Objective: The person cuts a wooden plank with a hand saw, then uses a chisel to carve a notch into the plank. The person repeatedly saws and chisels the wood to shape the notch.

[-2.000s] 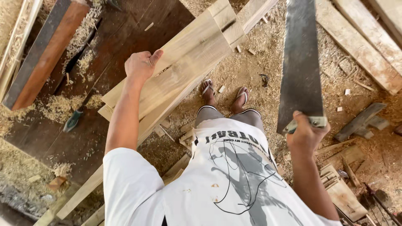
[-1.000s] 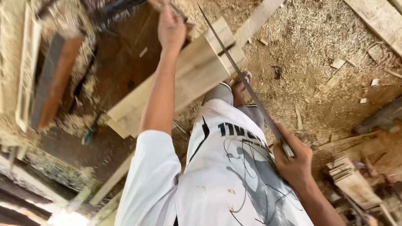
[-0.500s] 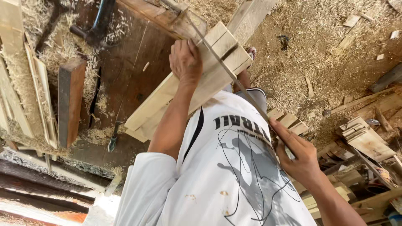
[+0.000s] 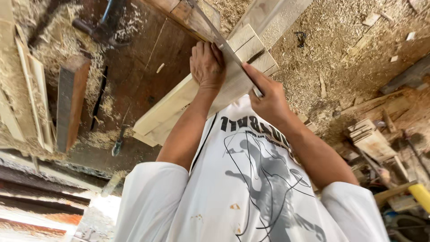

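1. At the far left of the frame we see pale, rough-sawn wooden slats [image 4: 31, 89] lying among fluffy heaps of sawdust.
2. Just right of them lies a thick rectangular block [image 4: 69, 103], dark on its face and reddish-brown along its edge.
3. In the upper left, a hammer-like tool [image 4: 101, 27] with a dark head and a blue handle rests on the dark, stained workbench [image 4: 148, 76], whose boards are dusted with shavings.
4. Across the middle of the frame we see stacked pale planks [image 4: 179, 107], smooth and straight-edged, running diagonally from the lower left up toward the upper right.
5. Our left hand [image 4: 207, 67] lies palm-down on the planks, fingers curled over them and pressing them flat (it grips nothing else).
6. A handsaw [image 4: 210, 33], its thin grey metal blade seen nearly edge-on, slants from the top centre down to the right, resting against the planks beside the left hand.
7. Our right hand [image 4: 268, 96] is closed around the saw's handle, index finger stretched along the blade.
8. On the right, the ground is coarse sawdust with wood offcuts [image 4: 369, 139] strewn about, and a yellow cylindrical handle [image 4: 421, 192] near the lower right edge.
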The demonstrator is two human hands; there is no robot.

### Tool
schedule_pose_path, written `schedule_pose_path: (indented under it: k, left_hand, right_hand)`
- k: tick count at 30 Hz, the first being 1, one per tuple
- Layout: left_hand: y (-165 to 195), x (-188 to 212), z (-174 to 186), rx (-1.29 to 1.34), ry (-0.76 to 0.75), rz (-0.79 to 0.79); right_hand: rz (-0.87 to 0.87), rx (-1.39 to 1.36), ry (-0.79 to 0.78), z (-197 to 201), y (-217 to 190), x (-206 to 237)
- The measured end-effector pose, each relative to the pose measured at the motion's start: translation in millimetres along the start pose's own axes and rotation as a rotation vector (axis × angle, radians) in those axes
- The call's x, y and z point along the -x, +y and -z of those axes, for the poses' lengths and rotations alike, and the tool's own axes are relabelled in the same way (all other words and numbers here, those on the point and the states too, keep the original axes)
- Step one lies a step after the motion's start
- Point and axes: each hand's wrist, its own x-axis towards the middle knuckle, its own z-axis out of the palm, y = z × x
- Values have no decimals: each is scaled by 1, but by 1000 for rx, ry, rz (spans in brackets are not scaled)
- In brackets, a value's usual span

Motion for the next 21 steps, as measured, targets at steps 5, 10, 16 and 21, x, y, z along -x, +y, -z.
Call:
schedule_pose_path:
  k: [5,10,16,21]
  left_hand:
    - [1,-2,0,10,42,-12]
    - [1,-1,1,35,19,-27]
    - [0,-2,4,65,20,-36]
    - [0,-4,5,65,-12,-68]
  right_hand:
    - [-288,107,-84,34,-27,55]
    - [-80,257,13,71,-71,124]
    - [-107,46,-28,-11,-17,-35]
    - [-383,74,-83,17,-33,24]
